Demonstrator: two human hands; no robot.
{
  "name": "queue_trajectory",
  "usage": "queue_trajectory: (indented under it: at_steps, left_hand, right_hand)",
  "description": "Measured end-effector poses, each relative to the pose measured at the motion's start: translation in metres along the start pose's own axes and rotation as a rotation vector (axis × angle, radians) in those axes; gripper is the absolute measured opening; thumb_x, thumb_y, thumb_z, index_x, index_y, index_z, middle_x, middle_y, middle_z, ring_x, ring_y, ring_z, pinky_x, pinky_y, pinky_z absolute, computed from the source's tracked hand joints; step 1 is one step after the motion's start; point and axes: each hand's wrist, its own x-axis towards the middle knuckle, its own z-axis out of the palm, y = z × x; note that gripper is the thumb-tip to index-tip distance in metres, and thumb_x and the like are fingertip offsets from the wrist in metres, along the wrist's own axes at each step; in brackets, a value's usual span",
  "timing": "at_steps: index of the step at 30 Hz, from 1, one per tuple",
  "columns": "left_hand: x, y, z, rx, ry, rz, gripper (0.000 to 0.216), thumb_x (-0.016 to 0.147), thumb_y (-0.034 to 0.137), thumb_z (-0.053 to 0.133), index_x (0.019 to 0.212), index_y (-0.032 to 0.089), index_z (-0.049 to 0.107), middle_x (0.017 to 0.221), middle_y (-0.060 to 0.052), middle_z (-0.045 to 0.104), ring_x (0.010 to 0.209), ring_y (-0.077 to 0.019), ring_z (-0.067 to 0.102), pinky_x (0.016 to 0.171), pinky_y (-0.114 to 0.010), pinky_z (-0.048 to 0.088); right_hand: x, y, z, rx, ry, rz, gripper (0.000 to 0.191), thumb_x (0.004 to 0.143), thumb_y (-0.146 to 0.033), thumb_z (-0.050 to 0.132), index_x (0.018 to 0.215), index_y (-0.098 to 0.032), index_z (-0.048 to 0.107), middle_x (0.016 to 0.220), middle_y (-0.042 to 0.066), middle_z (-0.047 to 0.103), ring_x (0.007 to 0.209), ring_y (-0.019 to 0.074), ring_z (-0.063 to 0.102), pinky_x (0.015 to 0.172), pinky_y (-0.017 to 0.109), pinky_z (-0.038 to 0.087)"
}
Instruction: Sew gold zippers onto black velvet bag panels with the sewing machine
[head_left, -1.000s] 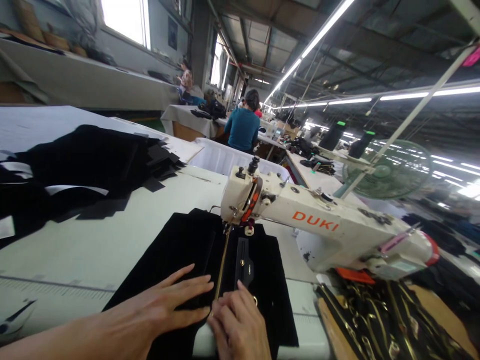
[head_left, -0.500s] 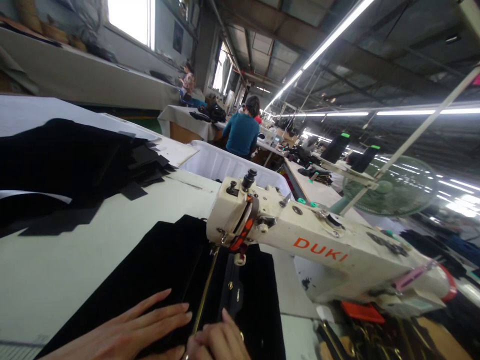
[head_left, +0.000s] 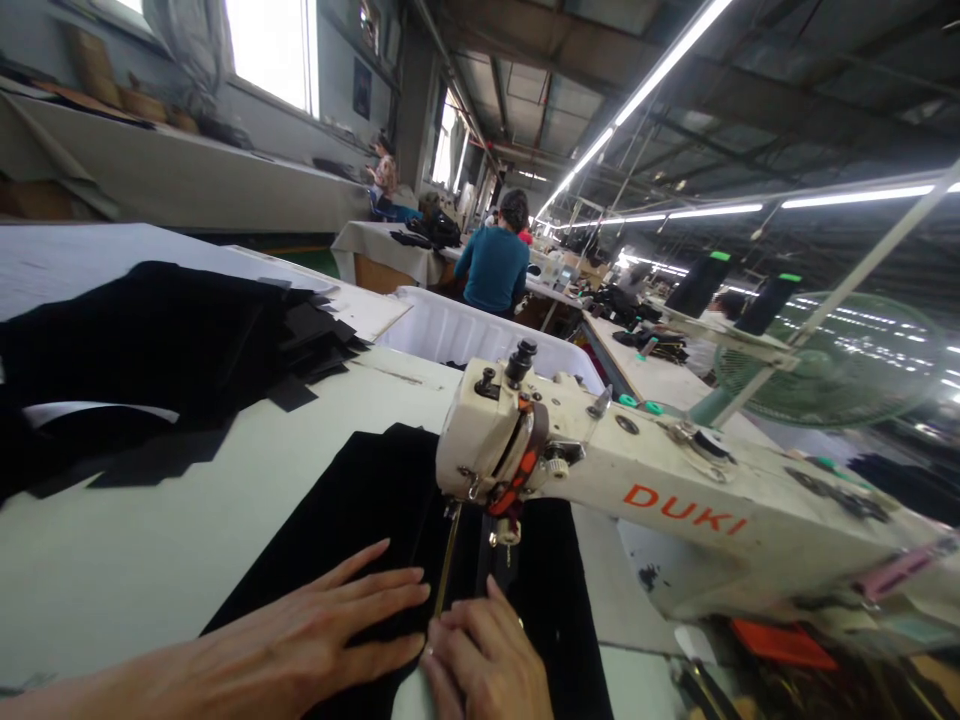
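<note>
A black fabric piece [head_left: 360,510] lies under the head of a white sewing machine [head_left: 585,465] marked DUKI. A gold-toothed zipper [head_left: 448,565] runs along it up to the needle area. My left hand [head_left: 337,625] rests flat on the fabric, left of the zipper, fingers stretched out. Just right of it, my right hand [head_left: 487,650] has its fingers curled and pinched at the zipper's near end. Small gold hardware [head_left: 493,540] shows on the fabric close to the presser foot. The needle's tip is hidden behind the machine head.
Stacked black cut pieces [head_left: 202,350] cover the table's left side. Behind the machine stands a white plastic bin [head_left: 487,330]. Thread cones [head_left: 697,285] and a green fan [head_left: 832,360] are at the right. A person in a teal top [head_left: 495,265] sits farther back.
Both hands and the black fabric have moved forward, toward the needle. The gold hardware now sits nearer the presser foot. The whole view has shifted slightly.
</note>
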Motion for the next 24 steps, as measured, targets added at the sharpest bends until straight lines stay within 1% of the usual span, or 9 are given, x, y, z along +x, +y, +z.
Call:
queue_trajectory:
  at_steps: [3, 6, 8, 11, 13, 17, 19, 22, 24]
  left_hand:
    - [0.004, -0.009, -0.011, -0.06, -0.057, 0.081, 0.079, 0.081, 0.059, 0.072, 0.15, 0.034, 0.041, 0.157, -0.004, 0.039, 0.139, -0.0291, 0.045, 0.122, -0.045, 0.02]
    - [0.007, -0.015, -0.015, -0.036, -0.055, 0.083, 0.084, 0.081, 0.06, 0.072, 0.152, 0.032, 0.037, 0.158, -0.006, 0.034, 0.142, -0.0301, 0.04, 0.122, -0.045, 0.021]
    - [0.01, -0.016, -0.018, 0.009, -0.084, 0.06, 0.084, 0.082, 0.057, 0.072, 0.153, 0.033, 0.035, 0.159, -0.006, 0.032, 0.143, -0.0307, 0.037, 0.121, -0.047, 0.025]
    - [0.018, -0.015, -0.026, 0.038, -0.14, 0.02, 0.09, 0.077, 0.053, 0.079, 0.153, 0.035, 0.034, 0.158, -0.006, 0.034, 0.142, -0.0326, 0.037, 0.117, -0.049, 0.032]
    - [0.025, -0.013, -0.034, 0.03, -0.173, -0.004, 0.09, 0.075, 0.055, 0.08, 0.151, 0.034, 0.038, 0.156, -0.009, 0.037, 0.14, -0.0348, 0.039, 0.115, -0.052, 0.035]
    - [0.039, -0.014, -0.044, 0.037, -0.232, -0.03, 0.08, 0.08, 0.065, 0.069, 0.148, 0.03, 0.045, 0.152, -0.015, 0.041, 0.138, -0.0395, 0.039, 0.111, -0.06, 0.036]
    - [0.043, -0.018, -0.045, 0.038, -0.227, -0.016, 0.079, 0.082, 0.067, 0.066, 0.148, 0.03, 0.045, 0.152, -0.016, 0.041, 0.138, -0.0401, 0.039, 0.111, -0.062, 0.034]
    - [0.045, -0.028, -0.04, 0.038, -0.192, 0.028, 0.084, 0.079, 0.066, 0.07, 0.15, 0.032, 0.041, 0.153, -0.016, 0.042, 0.139, -0.0401, 0.039, 0.113, -0.062, 0.031]
    - [0.046, -0.035, -0.037, 0.047, -0.181, 0.058, 0.087, 0.079, 0.066, 0.071, 0.151, 0.031, 0.039, 0.152, -0.016, 0.044, 0.139, -0.0396, 0.04, 0.115, -0.062, 0.028]
  right_hand:
    - [0.008, 0.001, 0.0, 0.011, 0.007, 0.009, 0.031, 0.101, -0.029, 0.045, 0.077, -0.023, 0.064, 0.068, -0.003, 0.065, 0.061, 0.0115, 0.065, 0.099, 0.028, 0.052]
    - [0.011, 0.005, 0.004, 0.023, -0.02, 0.034, 0.029, 0.101, -0.029, 0.045, 0.08, -0.024, 0.065, 0.071, -0.002, 0.066, 0.064, 0.0127, 0.066, 0.098, 0.03, 0.052]
    - [0.012, 0.009, 0.007, 0.033, -0.028, 0.05, 0.025, 0.099, -0.027, 0.047, 0.082, -0.024, 0.066, 0.073, -0.002, 0.066, 0.066, 0.0135, 0.066, 0.098, 0.032, 0.052]
    - [0.014, 0.015, 0.009, 0.05, -0.05, 0.065, 0.017, 0.094, -0.022, 0.054, 0.084, -0.025, 0.067, 0.076, -0.001, 0.067, 0.068, 0.0147, 0.066, 0.097, 0.033, 0.052]
    - [0.018, 0.018, 0.008, 0.062, -0.091, 0.08, 0.011, 0.088, -0.016, 0.062, 0.084, -0.025, 0.067, 0.078, -0.001, 0.068, 0.073, 0.0164, 0.067, 0.094, 0.032, 0.054]
    - [0.028, 0.022, 0.005, 0.072, -0.193, 0.146, 0.022, 0.075, -0.005, 0.071, 0.082, -0.025, 0.069, 0.082, -0.001, 0.07, 0.081, 0.0195, 0.069, 0.084, 0.029, 0.056]
    - [0.033, 0.025, 0.004, 0.057, -0.239, 0.179, 0.023, 0.074, -0.004, 0.072, 0.083, -0.025, 0.071, 0.085, -0.001, 0.072, 0.081, 0.0198, 0.069, 0.081, 0.028, 0.056]
    - [0.039, 0.029, 0.005, 0.013, -0.318, 0.215, 0.022, 0.077, -0.006, 0.074, 0.085, -0.026, 0.073, 0.093, 0.0, 0.074, 0.085, 0.0212, 0.07, 0.078, 0.029, 0.057]
    - [0.043, 0.031, 0.005, -0.006, -0.353, 0.228, 0.022, 0.078, -0.007, 0.074, 0.088, -0.026, 0.074, 0.098, 0.001, 0.074, 0.089, 0.0223, 0.07, 0.079, 0.03, 0.057]
